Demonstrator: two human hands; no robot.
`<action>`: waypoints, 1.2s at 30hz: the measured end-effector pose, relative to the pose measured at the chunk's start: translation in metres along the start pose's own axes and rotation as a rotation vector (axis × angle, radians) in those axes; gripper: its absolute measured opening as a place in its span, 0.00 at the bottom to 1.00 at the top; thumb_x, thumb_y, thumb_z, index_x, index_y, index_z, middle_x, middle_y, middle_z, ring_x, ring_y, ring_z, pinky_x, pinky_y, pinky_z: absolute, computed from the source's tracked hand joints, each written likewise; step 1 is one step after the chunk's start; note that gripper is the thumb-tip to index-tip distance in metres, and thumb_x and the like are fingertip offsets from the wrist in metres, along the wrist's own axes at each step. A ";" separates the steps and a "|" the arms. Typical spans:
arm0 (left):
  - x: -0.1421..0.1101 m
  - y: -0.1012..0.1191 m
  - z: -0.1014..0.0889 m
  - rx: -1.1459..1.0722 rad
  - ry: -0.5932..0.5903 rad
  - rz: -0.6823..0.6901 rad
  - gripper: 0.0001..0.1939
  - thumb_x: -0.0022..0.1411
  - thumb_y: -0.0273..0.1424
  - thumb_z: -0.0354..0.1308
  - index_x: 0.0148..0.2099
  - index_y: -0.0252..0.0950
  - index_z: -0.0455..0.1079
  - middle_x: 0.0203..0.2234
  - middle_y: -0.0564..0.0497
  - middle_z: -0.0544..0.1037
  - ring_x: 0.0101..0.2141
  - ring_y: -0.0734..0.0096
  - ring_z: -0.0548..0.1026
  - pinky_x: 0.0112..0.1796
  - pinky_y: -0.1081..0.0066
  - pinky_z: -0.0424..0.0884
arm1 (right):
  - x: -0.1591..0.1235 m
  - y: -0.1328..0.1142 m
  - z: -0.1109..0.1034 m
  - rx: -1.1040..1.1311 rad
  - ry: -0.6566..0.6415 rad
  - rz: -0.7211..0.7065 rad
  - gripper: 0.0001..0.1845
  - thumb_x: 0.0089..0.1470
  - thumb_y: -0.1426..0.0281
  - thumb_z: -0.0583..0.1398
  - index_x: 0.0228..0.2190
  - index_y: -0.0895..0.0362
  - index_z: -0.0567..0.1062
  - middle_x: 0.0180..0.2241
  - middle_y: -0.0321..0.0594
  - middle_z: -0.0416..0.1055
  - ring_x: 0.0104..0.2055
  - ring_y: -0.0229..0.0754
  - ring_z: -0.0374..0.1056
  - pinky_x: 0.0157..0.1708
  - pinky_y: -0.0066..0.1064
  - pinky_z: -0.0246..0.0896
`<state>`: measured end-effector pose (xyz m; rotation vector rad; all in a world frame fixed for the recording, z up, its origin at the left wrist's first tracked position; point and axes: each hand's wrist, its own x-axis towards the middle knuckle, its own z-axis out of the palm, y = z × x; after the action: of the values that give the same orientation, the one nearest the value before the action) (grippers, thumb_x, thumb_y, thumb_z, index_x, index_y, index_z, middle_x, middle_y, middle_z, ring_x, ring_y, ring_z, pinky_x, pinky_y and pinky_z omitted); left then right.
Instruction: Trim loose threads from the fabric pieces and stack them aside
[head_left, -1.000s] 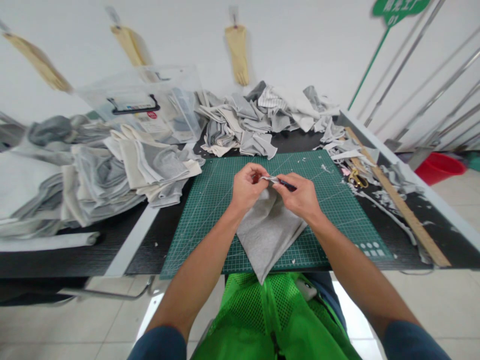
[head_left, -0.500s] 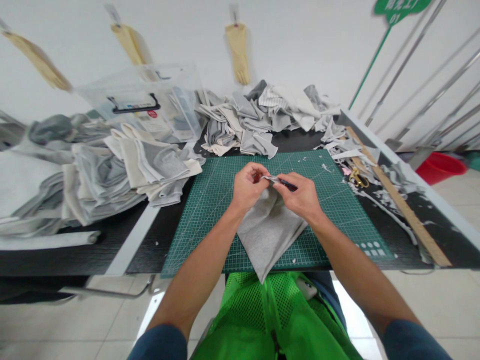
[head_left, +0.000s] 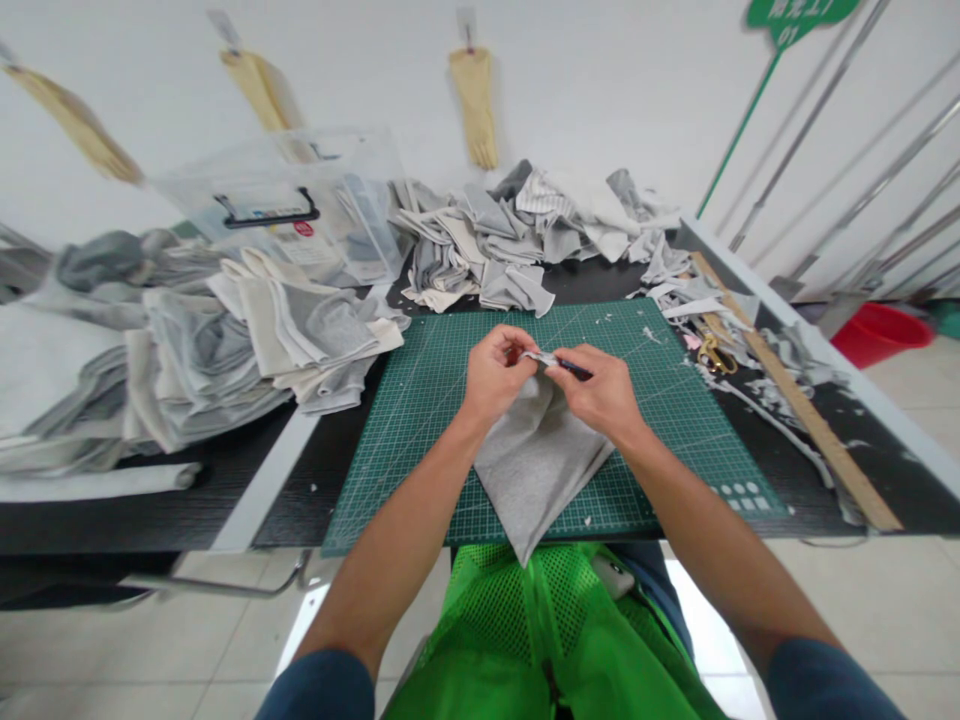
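Observation:
A piece of grey cloth [head_left: 529, 470] hangs from my fingers over the green cutting mat [head_left: 420, 400], one corner pointing down past the table's front edge. My left hand [head_left: 499, 370] is closed in a pinch on the cloth's upper edge. Close beside it, my right hand [head_left: 600, 390] grips a small tool with a dark handle [head_left: 576, 369]. The tool's working end lies at the pinched edge between both hands, too small and covered to name its kind.
Folded cloths [head_left: 322, 330] are heaped on the left, before a clear plastic box [head_left: 277, 240]. More cloth pieces [head_left: 510, 230] lie behind the mat. On the right are scraps, gold-handled scissors [head_left: 716, 355] and a wooden ruler [head_left: 817, 430]. A red bucket [head_left: 881, 335] stands beyond.
Both hands and the cloth stay almost in place. Only a very slight shift of the dark-handled tool in my right hand shows.

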<state>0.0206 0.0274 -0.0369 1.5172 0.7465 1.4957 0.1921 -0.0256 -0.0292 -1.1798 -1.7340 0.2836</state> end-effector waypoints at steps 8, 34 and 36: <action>-0.001 0.002 0.000 0.021 0.006 -0.017 0.09 0.52 0.22 0.67 0.36 0.37 0.73 0.29 0.54 0.77 0.28 0.76 0.70 0.30 0.73 0.64 | 0.001 -0.001 0.000 -0.004 -0.013 0.014 0.09 0.62 0.64 0.64 0.39 0.53 0.84 0.34 0.39 0.79 0.36 0.43 0.72 0.38 0.33 0.65; 0.022 -0.007 -0.038 0.075 0.187 -0.141 0.07 0.57 0.26 0.62 0.40 0.40 0.73 0.33 0.53 0.74 0.28 0.74 0.67 0.30 0.73 0.63 | 0.009 0.033 -0.004 -0.232 -0.338 0.374 0.15 0.51 0.57 0.69 0.33 0.54 0.79 0.30 0.38 0.77 0.32 0.42 0.71 0.34 0.32 0.60; 0.025 -0.010 -0.043 0.089 0.215 -0.136 0.07 0.57 0.26 0.61 0.40 0.40 0.72 0.32 0.53 0.74 0.28 0.74 0.67 0.30 0.73 0.62 | 0.008 0.037 -0.004 -0.324 -0.425 0.358 0.12 0.51 0.58 0.69 0.29 0.54 0.77 0.29 0.37 0.77 0.31 0.42 0.71 0.33 0.32 0.58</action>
<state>-0.0173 0.0604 -0.0372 1.3534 1.0341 1.5548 0.2162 -0.0015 -0.0464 -1.7723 -1.9743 0.5112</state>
